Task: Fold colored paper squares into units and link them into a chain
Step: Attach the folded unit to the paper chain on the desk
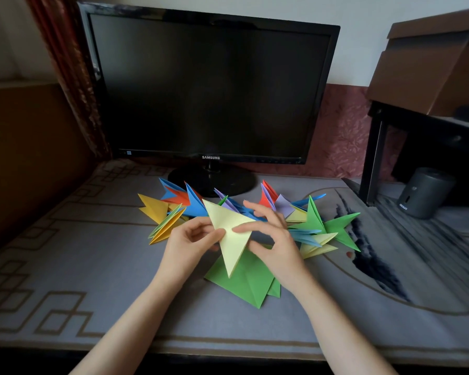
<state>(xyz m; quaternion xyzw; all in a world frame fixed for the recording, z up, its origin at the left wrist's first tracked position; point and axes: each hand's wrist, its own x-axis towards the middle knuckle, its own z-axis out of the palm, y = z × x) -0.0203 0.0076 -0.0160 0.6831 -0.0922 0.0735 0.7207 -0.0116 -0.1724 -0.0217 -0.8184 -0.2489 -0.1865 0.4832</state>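
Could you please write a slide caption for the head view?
Left hand and right hand pinch a yellow triangle above green paper, colored folded units behind.

Both forearms run off the bottom edge; the pale yellow triangle hides some fingers of the left hand behind it; that triangle and the right hand cover the upper part of the green folded sheet; both hands mask the middle of the chain of folded units, so its links there cannot be made out; the units hide the front rim of the monitor base; the cardboard box is cut by the top and right edges; the label on the grey cylinder is too small to read; the table runs past both side edges.
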